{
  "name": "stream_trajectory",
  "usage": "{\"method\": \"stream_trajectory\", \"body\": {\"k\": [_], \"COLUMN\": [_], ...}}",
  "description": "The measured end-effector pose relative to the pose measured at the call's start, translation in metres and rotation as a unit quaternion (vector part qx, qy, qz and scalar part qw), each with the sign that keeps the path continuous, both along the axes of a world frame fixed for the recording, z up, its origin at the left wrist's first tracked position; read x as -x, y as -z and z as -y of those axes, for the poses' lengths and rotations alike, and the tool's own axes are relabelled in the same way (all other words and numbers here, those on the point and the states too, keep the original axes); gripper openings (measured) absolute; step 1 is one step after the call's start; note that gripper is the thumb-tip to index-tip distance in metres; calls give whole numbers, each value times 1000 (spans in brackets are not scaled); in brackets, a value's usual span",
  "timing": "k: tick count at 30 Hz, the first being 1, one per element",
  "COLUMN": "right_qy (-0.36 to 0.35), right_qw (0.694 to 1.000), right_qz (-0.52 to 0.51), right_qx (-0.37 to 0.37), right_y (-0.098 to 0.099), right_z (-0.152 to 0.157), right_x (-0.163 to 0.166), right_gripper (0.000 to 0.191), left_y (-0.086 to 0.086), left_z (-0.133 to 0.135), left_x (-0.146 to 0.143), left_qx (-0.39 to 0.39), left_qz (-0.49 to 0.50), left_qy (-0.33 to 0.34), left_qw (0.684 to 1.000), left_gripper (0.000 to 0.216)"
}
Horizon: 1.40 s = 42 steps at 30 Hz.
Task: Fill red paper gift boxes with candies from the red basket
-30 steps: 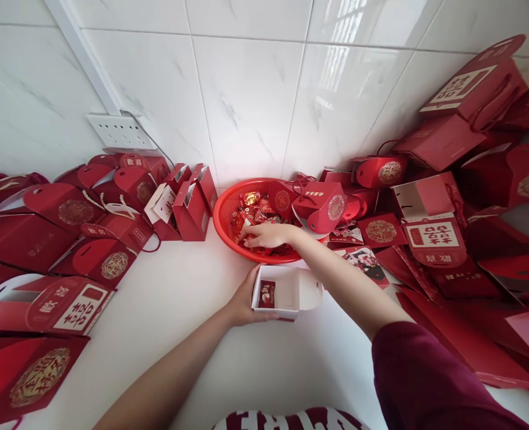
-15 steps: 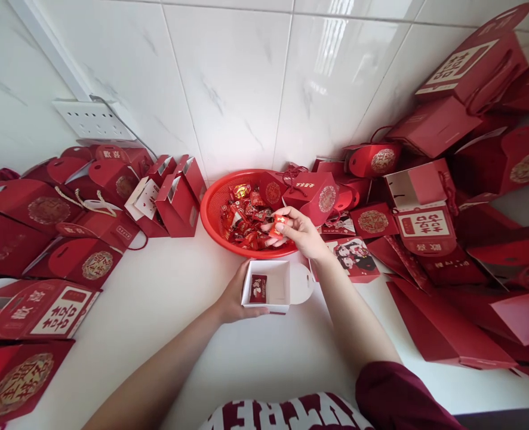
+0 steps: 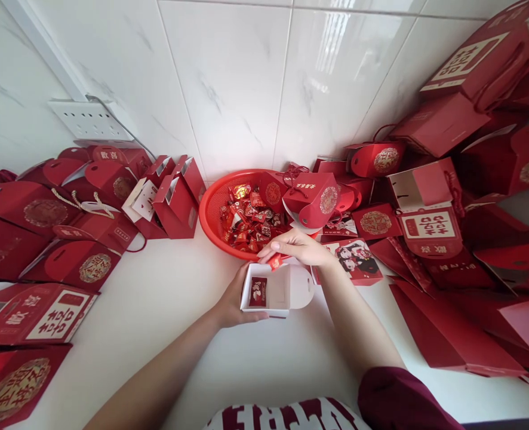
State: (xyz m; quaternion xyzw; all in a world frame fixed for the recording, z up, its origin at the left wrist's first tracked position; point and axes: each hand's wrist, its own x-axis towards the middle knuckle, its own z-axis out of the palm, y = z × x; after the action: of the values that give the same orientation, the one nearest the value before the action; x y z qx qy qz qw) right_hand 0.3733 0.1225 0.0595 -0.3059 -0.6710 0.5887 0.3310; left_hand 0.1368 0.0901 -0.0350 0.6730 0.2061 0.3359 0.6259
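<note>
My left hand (image 3: pixel 232 298) grips the left side of a small open gift box (image 3: pixel 271 291), white inside, that rests on the white counter. One red sweet (image 3: pixel 258 292) lies in the box. My right hand (image 3: pixel 297 248) hovers just above the box's far edge, fingers pinched on a red wrapped sweet (image 3: pixel 274 261). Behind it stands a red plastic basket (image 3: pixel 211 206) filled with several red wrapped sweets (image 3: pixel 251 222).
Red gift boxes (image 3: pixel 62 209) lie piled along the left, and more red boxes and bags (image 3: pixel 430 203) are heaped on the right, one leaning into the basket. A white socket strip (image 3: pixel 83 119) hangs on the tiled wall. Bare counter (image 3: pixel 166 310) lies before me.
My right hand took a sweet from the basket, lifted it, and has come back down over the open box. My left hand kept hold of the box.
</note>
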Motion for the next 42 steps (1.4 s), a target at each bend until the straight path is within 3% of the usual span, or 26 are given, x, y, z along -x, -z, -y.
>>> {"method": "stream_trajectory", "body": {"k": [2,5,11,14,17,19,23,29,33,38,42], "right_qy": [-3,58,153,201,220,198,185,315,286,293,281], "right_qw": [1000,997,987,978,937,914,908,854,867,812,797], "right_qz": [7,-13,-53,52,260,342,365,397,380,479,515], "right_qx": [-13,-47,-23,-34,-81,-90,-95,-117,-147,-158,-145], "right_y": [-3,1,18,19,17,16,20,20,17,12,8], "right_z": [0,-3,-18,-31,-44,-50,-47,-37,-40,-40,-38], "right_x": [1,4,8,8,9,11,16,17,-2,-29,-27], "right_gripper": [44,44,42,37,32,32,42,54,47,43,35], "left_y": [0,0,-2,-1,1,1,0,1,3,2,-1], "left_z": [0,1,2,2,1,1,0,0,1,1,0], "left_x": [0,0,0,1,2,2,2,3,4,5,3], "left_qx": [9,13,6,11,11,12,4,15,24,24,28], "left_qz": [4,11,-4,2,-3,-9,-9,-12,-9,-12,-6], "left_qy": [2,-1,-12,-6,-9,-9,-3,-8,-9,-8,-4], "left_qw": [1000,1000,1000,1000,1000,1000,1000,1000,1000,1000,1000], "left_gripper": [104,105,104,104,104,104,104,110,108,104,108]}}
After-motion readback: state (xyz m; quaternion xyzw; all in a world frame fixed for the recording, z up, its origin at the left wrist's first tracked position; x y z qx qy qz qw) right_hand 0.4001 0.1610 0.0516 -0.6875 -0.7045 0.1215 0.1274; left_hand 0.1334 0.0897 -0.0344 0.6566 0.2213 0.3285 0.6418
